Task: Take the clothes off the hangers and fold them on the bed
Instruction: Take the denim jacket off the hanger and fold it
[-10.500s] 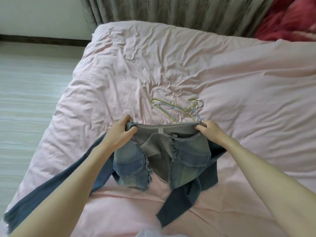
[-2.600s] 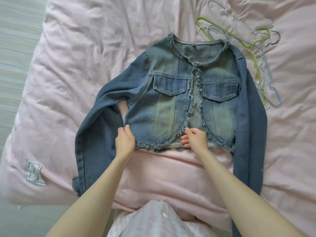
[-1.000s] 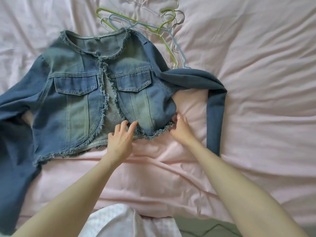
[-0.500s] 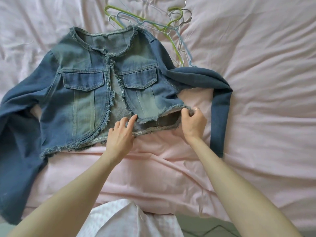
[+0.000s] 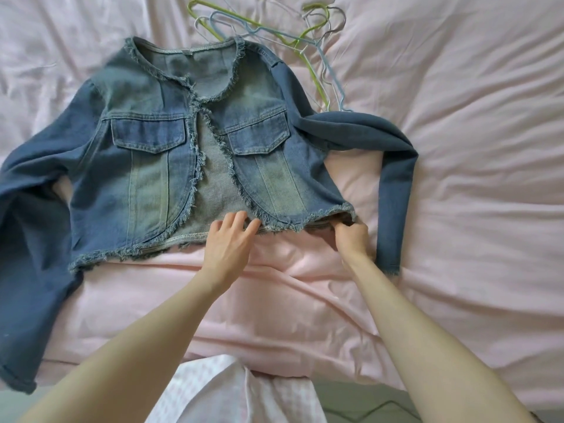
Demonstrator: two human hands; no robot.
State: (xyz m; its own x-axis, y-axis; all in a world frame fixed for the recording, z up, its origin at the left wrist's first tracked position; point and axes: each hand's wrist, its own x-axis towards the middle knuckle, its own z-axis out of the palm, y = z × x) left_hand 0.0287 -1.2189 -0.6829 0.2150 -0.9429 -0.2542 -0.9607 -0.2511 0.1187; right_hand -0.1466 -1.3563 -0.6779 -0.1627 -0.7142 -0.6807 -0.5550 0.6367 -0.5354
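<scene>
The denim jacket (image 5: 195, 166) is lying face up, spread across the middle of the bed (image 5: 473, 209), its collar overlapping the empty hangers (image 5: 274, 35). It looks like a soft but fairly weighty cloth that should crease firmly; hem corners and shoulders seem the best holds. The left hand (image 5: 227, 242) is resting flat-fingered on the hem, while the right hand (image 5: 351, 236) is pinching the hem's corner. No readable label or writing is showing.

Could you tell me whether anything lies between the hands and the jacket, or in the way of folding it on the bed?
Nothing visible does. The left hand rests flat on the jacket hem and the right hand pinches its corner. The hangers lie above the collar, partly under its right shoulder, clear of the hands.
</scene>
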